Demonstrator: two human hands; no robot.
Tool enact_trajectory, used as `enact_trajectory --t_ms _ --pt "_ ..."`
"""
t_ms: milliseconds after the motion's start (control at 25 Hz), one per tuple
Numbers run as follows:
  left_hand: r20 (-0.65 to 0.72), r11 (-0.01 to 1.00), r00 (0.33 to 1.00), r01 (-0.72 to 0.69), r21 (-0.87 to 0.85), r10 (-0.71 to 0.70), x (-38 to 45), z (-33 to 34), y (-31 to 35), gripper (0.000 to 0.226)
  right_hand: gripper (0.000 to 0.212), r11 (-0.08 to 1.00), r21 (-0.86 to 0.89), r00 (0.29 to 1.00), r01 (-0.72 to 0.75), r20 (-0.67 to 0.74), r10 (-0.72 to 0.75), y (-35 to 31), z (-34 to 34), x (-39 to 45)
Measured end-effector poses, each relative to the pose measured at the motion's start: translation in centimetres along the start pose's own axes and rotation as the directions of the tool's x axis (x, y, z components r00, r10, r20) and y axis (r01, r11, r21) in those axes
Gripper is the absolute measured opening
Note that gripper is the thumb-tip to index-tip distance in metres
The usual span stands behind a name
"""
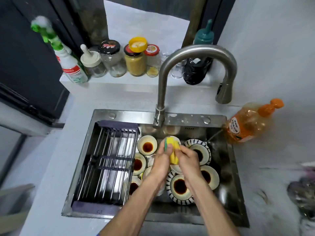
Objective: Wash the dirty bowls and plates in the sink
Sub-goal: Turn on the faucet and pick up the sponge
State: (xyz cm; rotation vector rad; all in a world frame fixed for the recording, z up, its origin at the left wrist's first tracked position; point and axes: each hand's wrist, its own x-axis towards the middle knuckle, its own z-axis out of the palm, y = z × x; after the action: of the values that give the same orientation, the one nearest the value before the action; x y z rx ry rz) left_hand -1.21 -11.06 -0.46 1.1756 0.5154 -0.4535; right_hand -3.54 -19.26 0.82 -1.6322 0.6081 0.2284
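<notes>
Several small bowls and striped plates with dark sauce stains lie in the steel sink (221,198); one cream bowl (147,144) sits at the back left, a striped plate (179,188) at the front. Both my hands meet over the middle of the sink, gripping a yellow sponge with a green scouring side (173,150) between them. My left hand (162,160) holds its left side and my right hand (189,158) wraps its right side. The sponge hides part of a cream bowl behind it. No water runs from the faucet (197,53).
A roll-up drying rack (107,164) covers the sink's left half. An orange dish soap bottle (247,125) stands at the sink's right rim. Jars and a spray bottle (68,62) line the ledge behind. A dark crumpled object (301,193) lies on the right counter.
</notes>
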Motion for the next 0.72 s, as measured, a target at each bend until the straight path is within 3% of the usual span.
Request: enact_trajectory --t_ms 120,320,640,720 --pt "-0.014 0.998 0.998 0.056 -0.006 -0.056 0.9 -2.1 -0.3 0.024 0.026 0.974 -0.194 0.992 0.120 -0.019 -0.126 1.1 2.2 0.2" --pt "-0.011 0.988 0.989 0.149 -0.038 -0.150 3.8 -4.7 -2.3 0.026 0.026 0.968 -0.225 0.991 0.112 -0.041 -0.125 3.2 4.5 2.0" --pt "-0.032 0.963 0.978 0.198 -0.185 -0.207 5.0 -3.7 -3.7 0.024 0.012 1.000 -0.031 0.991 0.002 -0.137 -0.006 5.0 4.2 4.9" --pt "-0.064 0.970 0.979 0.183 -0.161 -0.196 5.2 -3.2 -3.6 0.026 0.010 1.000 -0.015 0.997 0.012 -0.072 -0.013 4.9 3.5 5.2"
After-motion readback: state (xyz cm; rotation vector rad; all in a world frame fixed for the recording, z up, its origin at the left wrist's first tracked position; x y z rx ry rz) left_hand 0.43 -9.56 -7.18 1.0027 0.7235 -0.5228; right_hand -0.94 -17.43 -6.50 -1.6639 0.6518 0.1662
